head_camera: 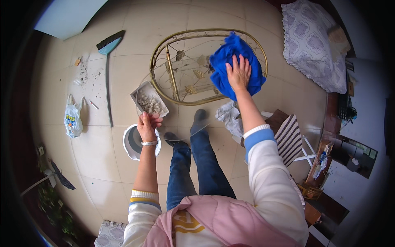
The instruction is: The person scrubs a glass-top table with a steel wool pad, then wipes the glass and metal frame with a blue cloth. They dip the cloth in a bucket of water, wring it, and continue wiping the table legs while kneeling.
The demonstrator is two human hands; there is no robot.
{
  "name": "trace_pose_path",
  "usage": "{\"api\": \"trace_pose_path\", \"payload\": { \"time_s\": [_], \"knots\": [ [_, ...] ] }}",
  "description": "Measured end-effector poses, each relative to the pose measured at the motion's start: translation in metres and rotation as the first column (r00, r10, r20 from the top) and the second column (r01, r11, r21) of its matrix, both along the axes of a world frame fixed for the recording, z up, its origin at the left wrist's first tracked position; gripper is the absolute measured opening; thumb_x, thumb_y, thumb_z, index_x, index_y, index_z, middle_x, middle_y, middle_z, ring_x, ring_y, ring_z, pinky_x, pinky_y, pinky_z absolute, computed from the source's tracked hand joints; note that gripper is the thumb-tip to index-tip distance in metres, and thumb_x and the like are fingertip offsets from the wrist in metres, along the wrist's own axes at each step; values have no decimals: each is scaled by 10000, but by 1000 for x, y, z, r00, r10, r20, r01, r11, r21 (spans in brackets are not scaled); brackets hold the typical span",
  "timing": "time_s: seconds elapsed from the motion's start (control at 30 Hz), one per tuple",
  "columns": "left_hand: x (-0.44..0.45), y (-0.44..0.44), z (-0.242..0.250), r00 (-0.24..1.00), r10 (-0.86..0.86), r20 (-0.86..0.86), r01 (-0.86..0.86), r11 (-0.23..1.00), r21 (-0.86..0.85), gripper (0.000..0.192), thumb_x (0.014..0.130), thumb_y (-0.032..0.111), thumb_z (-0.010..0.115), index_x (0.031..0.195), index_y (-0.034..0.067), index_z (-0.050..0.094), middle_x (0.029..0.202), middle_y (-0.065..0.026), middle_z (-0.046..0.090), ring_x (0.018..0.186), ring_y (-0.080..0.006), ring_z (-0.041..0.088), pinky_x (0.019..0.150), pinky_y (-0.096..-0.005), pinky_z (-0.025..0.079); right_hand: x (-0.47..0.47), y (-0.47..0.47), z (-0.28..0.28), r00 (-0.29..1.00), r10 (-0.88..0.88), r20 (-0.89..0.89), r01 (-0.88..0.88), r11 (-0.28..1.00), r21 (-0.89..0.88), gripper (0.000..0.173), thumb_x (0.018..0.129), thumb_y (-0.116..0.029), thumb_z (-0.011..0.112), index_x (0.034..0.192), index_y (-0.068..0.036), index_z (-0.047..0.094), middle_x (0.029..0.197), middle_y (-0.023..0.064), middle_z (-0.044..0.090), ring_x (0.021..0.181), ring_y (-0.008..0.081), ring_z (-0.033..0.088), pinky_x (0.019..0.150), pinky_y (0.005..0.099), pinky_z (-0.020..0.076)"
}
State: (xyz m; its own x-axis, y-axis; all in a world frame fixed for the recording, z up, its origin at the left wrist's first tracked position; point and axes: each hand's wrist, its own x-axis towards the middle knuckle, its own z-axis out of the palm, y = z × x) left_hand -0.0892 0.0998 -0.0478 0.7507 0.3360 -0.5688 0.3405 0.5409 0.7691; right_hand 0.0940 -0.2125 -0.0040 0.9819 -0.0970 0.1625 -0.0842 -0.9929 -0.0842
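My right hand (pixel 239 73) lies with spread fingers on a bright blue cloth (pixel 257 81), pressing it against a clear glass sheet (pixel 191 120) whose rounded edge shows faintly. My left hand (pixel 148 125) pinches the near left edge of that glass between thumb and fingers. Beyond and under the glass stands an oval table frame (pixel 185 33) of gold-coloured metal, with scrolls and metal leaves. A grey box (pixel 151 100) of pale pebbles sits just beyond my left hand. Beneath my left wrist is a white bucket (pixel 126 145).
A broom (pixel 108 80) lies on the tiled floor by scattered debris, with a plastic bag (pixel 74 119) nearby. Crumpled material (pixel 230 119) and a striped cushion (pixel 288 140) are near my right arm. A patterned cover (pixel 304 40) drapes furniture at upper right.
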Motion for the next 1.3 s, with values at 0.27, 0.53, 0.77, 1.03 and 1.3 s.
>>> {"api": "trace_pose_path", "payload": {
  "time_s": [0.27,0.53,0.77,1.03,1.3],
  "knots": [
    [2,-14,5,998,64,-25,-64,998,19,272,940,331,498,881,66,477,803,-106,639,592,-172,616,483,-265,494,-54,173,-24,929,353,109,-367,916,164,654,855,-503,468,1345,-76,390,1428,195,291,1342,417,183,1088,561,105],
    [-5,-21,-1,996,81,-40,-80,996,45,273,949,320,483,916,50,501,829,-102,631,680,-173,635,560,-241,505,-39,166,-7,794,598,108,-599,740,306,480,816,-404,545,1241,-182,523,1296,93,446,1262,346,329,1043,558,208],
    [-1,-24,11,997,79,17,-80,996,39,313,939,357,492,892,48,491,779,-128,637,623,-199,638,516,-262,510,79,32,-33,982,179,64,-187,969,162,461,898,-423,421,1295,-195,473,1380,60,393,1308,326,279,1069,538,159],
    [-2,-23,1,999,34,-4,-34,999,10,307,939,353,494,959,47,509,858,-129,645,698,-198,644,571,-272,519,-10,145,-5,941,332,-70,-310,925,220,521,851,-363,471,1305,-109,451,1405,139,348,1314,407,241,1065,587,154],
    [-11,-20,-28,986,160,53,-161,987,12,234,934,299,520,863,79,559,935,-67,644,835,-113,594,669,-235,469,-179,117,-8,776,631,-23,-568,714,409,546,796,-310,610,1287,-126,461,1343,53,403,1251,294,342,1022,477,275]
  ]
}}
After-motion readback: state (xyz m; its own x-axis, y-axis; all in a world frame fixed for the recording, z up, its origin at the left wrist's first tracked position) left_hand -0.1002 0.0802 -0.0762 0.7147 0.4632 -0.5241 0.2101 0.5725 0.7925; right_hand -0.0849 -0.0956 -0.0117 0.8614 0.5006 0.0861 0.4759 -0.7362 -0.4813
